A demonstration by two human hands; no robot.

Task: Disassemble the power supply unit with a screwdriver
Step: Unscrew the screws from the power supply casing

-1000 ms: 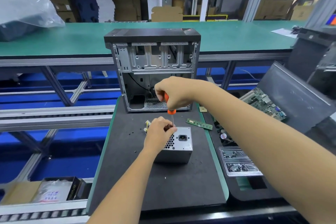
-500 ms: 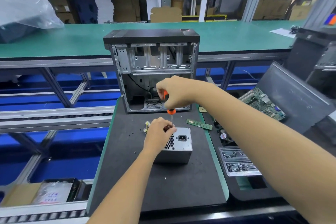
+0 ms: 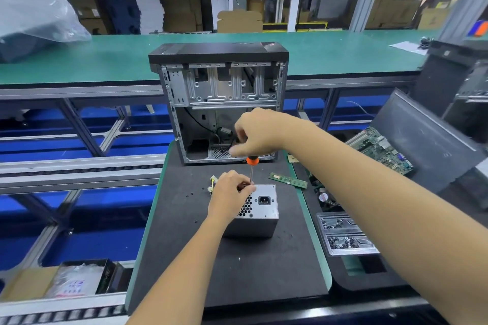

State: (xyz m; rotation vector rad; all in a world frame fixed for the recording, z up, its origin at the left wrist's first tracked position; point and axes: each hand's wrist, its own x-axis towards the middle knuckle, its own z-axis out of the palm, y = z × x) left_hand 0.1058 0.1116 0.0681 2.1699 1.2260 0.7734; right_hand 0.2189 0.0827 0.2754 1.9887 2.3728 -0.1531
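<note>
The power supply (image 3: 260, 210) is sitting on the black mat (image 3: 237, 272), casing unopened. The right hand (image 3: 257, 133) is gripping the screwdriver (image 3: 251, 169); the left hand (image 3: 230, 192) is gripping its top corner.

Hands (image 3: 257, 134) extended (fingers curled).

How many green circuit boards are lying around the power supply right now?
2. A memory stick lies on the black mat right of the power supply; a larger board rests against the dark panel farther right. Others may be hidden behind the arm.
</note>
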